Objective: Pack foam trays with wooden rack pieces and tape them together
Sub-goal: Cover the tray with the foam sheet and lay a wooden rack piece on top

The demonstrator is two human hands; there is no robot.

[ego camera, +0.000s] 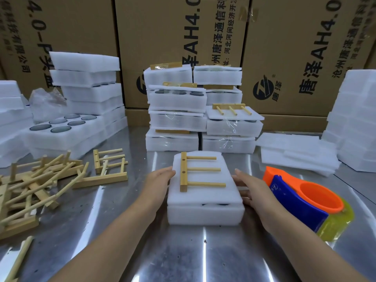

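The foam tray (205,213) sits centre, with the wooden rack piece (183,171) flat on top. My left hand (159,185) at 9 o'clock and right hand (252,190) at 3 o'clock press its sides with straight fingers, probably squaring the layers for taping. The tape dispenser (301,200) stands beyond at 3 o'clock.

A single wide-angle camera sits on the person's head, facing forward and tilted down over the steel counter (126,251). Both forearms enter from the bottom edge, and the left hand (160,184) and right hand (250,188) lie close to the lens, near the centre, on either side of a foam tray (205,214). The wooden rack pieces (36,180) fall at the left margin and the tape dispenser (301,200) at the right. The upper frame reaches the cardboard cartons (162,27) behind, whose edges bow with the lens.
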